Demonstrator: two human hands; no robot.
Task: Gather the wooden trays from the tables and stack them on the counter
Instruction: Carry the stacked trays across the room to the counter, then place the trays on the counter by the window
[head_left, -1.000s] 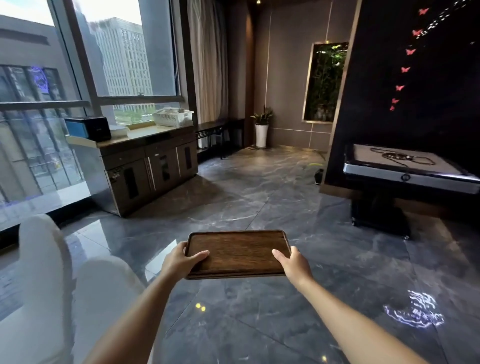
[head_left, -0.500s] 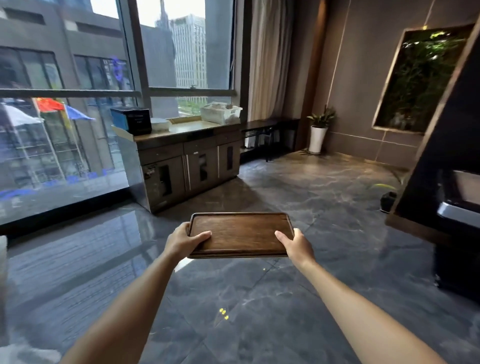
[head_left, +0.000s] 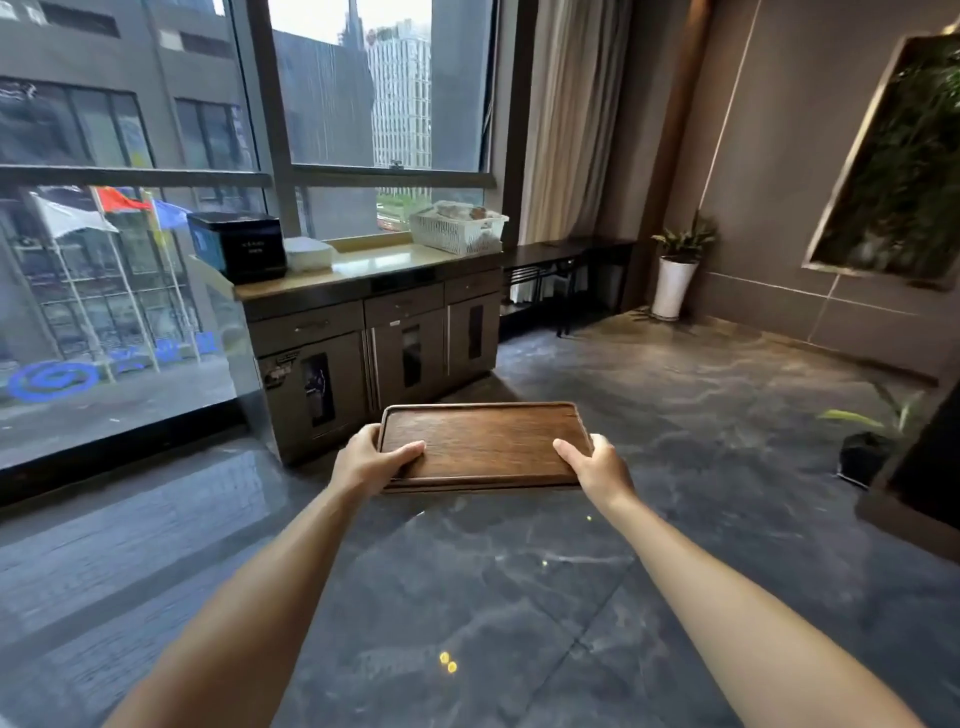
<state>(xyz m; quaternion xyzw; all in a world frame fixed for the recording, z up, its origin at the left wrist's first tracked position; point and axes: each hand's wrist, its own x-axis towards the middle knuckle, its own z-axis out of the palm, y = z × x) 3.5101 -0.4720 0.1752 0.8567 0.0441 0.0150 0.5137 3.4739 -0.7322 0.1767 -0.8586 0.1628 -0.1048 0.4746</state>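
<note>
You hold the wooden tray level above the floor, your left hand and right hand clamping its short ends, thumbs on top. The worktop stands farther ahead.

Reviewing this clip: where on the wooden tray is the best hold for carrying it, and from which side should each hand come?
Take the wooden tray by its two short ends, one hand from each side, as here: left hand and right hand, thumbs on top and fingers underneath. It is wide, flat and shallow with a low raised rim, so probably an end grip on both sides holds it level best.
</note>
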